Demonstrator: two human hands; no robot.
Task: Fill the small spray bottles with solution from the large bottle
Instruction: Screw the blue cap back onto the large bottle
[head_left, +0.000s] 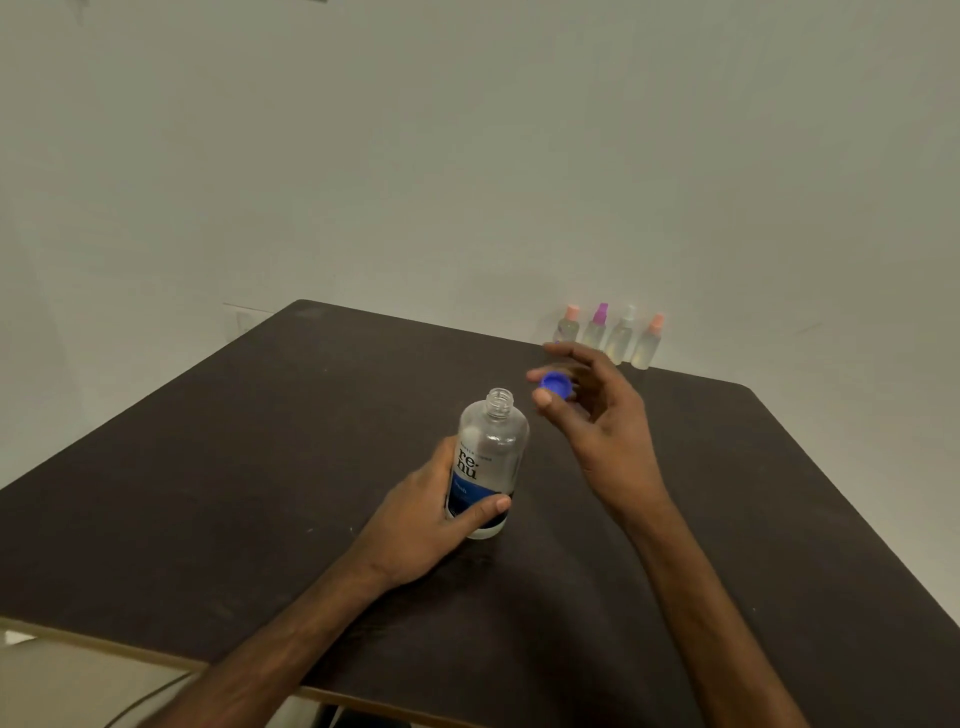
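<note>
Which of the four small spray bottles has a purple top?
The second spray bottle from the left, in the row against the wall; the other three have peach or white tops.

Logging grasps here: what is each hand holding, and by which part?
The left hand grips the large bottle around its lower, labelled body. The right hand pinches the blue cap by its rim.

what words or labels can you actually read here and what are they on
"re-nu": on the label of the large bottle, which the left hand grips.
Small line above it: too small to read.
Word on the label's blue band: blurred, unreadable.
On the small spray bottles: nothing readable.
On the blue cap pinched by the right hand: no text seen.
</note>
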